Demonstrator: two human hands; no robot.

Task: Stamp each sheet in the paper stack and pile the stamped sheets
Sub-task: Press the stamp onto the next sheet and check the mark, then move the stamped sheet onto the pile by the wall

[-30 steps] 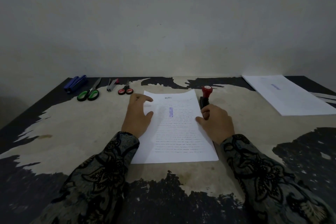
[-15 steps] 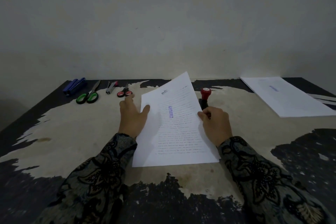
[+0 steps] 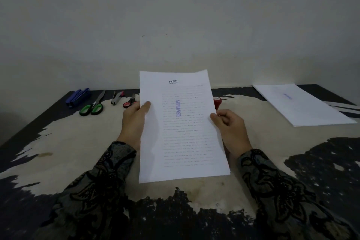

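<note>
The stamped sheet, flat on the counter a second ago, has been raised upright, pinched at its edges by the left hand and right hand, presumably bound for the pile at far right.

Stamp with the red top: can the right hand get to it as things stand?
Probably not yet. The right hand grips the lifted sheet, whose right edge partly covers the stamp just beyond that hand. It looks near, but the hand is occupied.

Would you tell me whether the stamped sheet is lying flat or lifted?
Lifted: both the left hand and right hand pinch the sheet by its side edges, top tilted up against the wall.
</note>
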